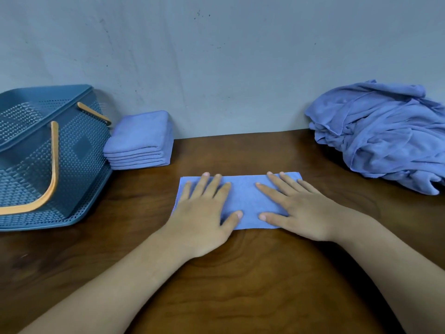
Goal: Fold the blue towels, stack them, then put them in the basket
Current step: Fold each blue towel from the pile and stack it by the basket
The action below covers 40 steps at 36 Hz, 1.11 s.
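Observation:
A blue towel (244,201), folded into a long rectangle, lies flat on the wooden table in front of me. My left hand (204,210) presses flat on its left half, fingers spread and straight. My right hand (296,208) presses flat on its right half the same way. A stack of several folded blue towels (140,141) stands at the back left against the wall. To its left stands the dark blue perforated basket (79,150) with tan handles. A heap of unfolded blue towels (382,138) lies at the back right.
The brown wooden table (240,285) runs up to a grey wall (228,68) at the back. The basket reaches past the left frame edge and the heap past the right edge.

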Available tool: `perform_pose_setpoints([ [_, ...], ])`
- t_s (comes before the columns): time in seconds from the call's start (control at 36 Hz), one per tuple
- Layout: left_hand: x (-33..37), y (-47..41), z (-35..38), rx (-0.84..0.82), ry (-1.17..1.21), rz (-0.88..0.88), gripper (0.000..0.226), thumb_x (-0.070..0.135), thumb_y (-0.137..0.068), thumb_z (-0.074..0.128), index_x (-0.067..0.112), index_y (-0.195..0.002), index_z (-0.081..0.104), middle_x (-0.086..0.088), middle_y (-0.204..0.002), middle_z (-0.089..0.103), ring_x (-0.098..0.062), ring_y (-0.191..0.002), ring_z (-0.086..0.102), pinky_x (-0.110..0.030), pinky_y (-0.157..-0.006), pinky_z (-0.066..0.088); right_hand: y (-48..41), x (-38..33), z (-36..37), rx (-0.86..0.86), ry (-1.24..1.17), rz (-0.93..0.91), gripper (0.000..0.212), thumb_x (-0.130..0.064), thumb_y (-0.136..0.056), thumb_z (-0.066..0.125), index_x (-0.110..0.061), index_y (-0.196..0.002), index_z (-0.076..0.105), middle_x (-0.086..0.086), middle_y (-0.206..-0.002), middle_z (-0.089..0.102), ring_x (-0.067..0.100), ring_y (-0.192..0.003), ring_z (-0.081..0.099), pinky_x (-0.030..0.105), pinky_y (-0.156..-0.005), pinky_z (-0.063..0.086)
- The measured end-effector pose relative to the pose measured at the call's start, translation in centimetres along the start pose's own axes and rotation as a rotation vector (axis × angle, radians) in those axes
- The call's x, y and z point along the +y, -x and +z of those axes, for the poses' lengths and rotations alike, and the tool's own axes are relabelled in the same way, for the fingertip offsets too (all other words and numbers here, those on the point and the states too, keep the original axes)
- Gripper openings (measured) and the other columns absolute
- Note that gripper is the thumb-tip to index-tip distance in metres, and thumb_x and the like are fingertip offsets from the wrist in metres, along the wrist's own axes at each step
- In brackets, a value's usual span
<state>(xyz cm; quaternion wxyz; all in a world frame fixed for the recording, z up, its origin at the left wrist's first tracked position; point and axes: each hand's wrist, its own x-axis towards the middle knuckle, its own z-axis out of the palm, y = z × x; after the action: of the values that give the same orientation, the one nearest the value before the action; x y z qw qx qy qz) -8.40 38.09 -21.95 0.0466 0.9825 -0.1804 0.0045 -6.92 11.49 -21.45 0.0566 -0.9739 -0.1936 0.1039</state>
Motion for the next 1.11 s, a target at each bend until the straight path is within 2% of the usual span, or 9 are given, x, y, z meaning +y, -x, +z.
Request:
perform_pose_setpoints([
  [0.08, 1.3, -0.5, 0.0, 0.047, 0.095, 0.138, 0.066, 0.066, -0.107, 0.023, 0.039, -0.167, 0.019, 0.017, -0.176, 0.006, -0.008, -0.162, -0.009, -0.046, -0.132, 0.003, 0.5, -0.2, -0.3, 0.027, -0.003, -0.005, 0.082, -0.089, -0.09, 0.02, -0.056, -0.163, 0.0, -0.021, -0.173, -0.012, 0.006, -0.161, -0.012, 0.037, -0.13, 0.002],
  [0.17, 1.1, -1.0, 1.0, -0.054, 0.076, 0.147, 0.069, 0.076, -0.103, 0.014, 0.05, -0.166, 0.002, 0.02, -0.176, -0.006, -0.009, -0.161, -0.016, -0.05, -0.132, -0.003, 0.1, 0.9, -0.5, 0.268, -0.101, 0.047, 0.072, -0.081, -0.096, 0.032, -0.047, -0.159, 0.035, -0.024, -0.165, 0.031, 0.007, -0.154, 0.027, 0.036, -0.118, 0.027],
  [0.22, 0.8, -1.0, 1.4, -0.089, 0.062, 0.134, 0.07, 0.078, -0.101, 0.009, 0.053, -0.164, -0.007, 0.021, -0.174, -0.013, -0.01, -0.16, -0.02, -0.05, -0.131, -0.007, -0.6, 2.2, -0.5, 0.342, -0.148, 0.158, 0.066, -0.071, -0.099, 0.036, -0.038, -0.156, 0.043, -0.017, -0.158, 0.044, 0.011, -0.147, 0.038, 0.04, -0.116, 0.033],
  [0.36, 1.2, -0.4, 1.2, -0.132, 0.07, 0.12, 0.063, 0.069, -0.105, 0.007, 0.053, -0.162, -0.014, 0.021, -0.172, -0.022, -0.01, -0.157, -0.029, -0.049, -0.13, -0.013, -1.1, 4.2, -1.5, 0.262, -0.186, 0.21, 0.069, -0.07, -0.088, 0.054, -0.035, -0.148, 0.051, -0.017, -0.131, 0.054, 0.014, -0.123, 0.047, 0.046, -0.107, 0.044],
  [0.56, 1.9, 1.5, 0.8, -0.186, 0.07, 0.129, 0.062, 0.068, -0.106, 0.008, 0.054, -0.16, -0.019, 0.023, -0.169, -0.029, -0.009, -0.154, -0.035, -0.05, -0.129, -0.014, 0.0, 4.8, -2.2, 0.116, -0.339, 0.243, 0.048, -0.076, -0.067, 0.069, -0.051, -0.105, 0.053, -0.013, -0.104, 0.067, 0.003, -0.102, 0.058, 0.039, -0.088, 0.055],
  [0.69, 1.5, 0.9, -0.1, -0.166, 0.086, 0.15, 0.068, 0.076, -0.102, 0.019, 0.056, -0.163, -0.002, 0.024, -0.173, -0.012, -0.007, -0.16, -0.017, -0.044, -0.13, -0.006, 0.5, 4.0, -2.6, 0.15, -0.508, 0.186, 0.054, -0.05, -0.079, 0.085, -0.054, -0.121, 0.051, -0.018, -0.116, 0.064, 0.005, -0.103, 0.064, 0.041, -0.093, 0.057],
  [0.81, 0.1, 0.1, -0.7, -0.011, 0.113, 0.181, 0.064, 0.078, -0.1, 0.028, 0.054, -0.159, 0.028, 0.028, -0.167, 0.021, -0.002, -0.155, 0.013, -0.034, -0.124, 0.01, 1.4, 3.8, -2.9, 0.143, -0.63, 0.084, 0.067, -0.031, -0.087, 0.084, -0.058, -0.135, 0.046, 0.0, -0.123, 0.064, 0.024, -0.106, 0.067, 0.051, -0.097, 0.057],
  [0.92, -0.5, -0.1, 0.1, -0.089, 0.087, 0.169, 0.068, 0.079, -0.1, 0.022, 0.057, -0.163, 0.006, 0.028, -0.173, -0.004, -0.006, -0.16, -0.011, -0.041, -0.131, -0.004, 2.6, 4.1, -3.7, 0.035, -0.801, 0.048, 0.06, -0.01, -0.092, 0.08, -0.044, -0.134, 0.055, -0.003, -0.127, 0.064, 0.015, -0.103, 0.071, 0.042, -0.095, 0.061],
  [1.11, -0.5, -0.2, 0.3, -0.132, 0.081, 0.141, 0.073, 0.084, -0.095, 0.014, 0.06, -0.161, -0.006, 0.028, -0.171, -0.018, -0.007, -0.159, -0.024, -0.049, -0.131, -0.009, 2.9, 4.4, -3.9, -0.057, -1.072, 0.145, 0.035, -0.01, -0.087, 0.083, -0.027, -0.114, 0.069, 0.011, -0.109, 0.067, 0.017, -0.087, 0.063, 0.026, -0.07, 0.052],
])
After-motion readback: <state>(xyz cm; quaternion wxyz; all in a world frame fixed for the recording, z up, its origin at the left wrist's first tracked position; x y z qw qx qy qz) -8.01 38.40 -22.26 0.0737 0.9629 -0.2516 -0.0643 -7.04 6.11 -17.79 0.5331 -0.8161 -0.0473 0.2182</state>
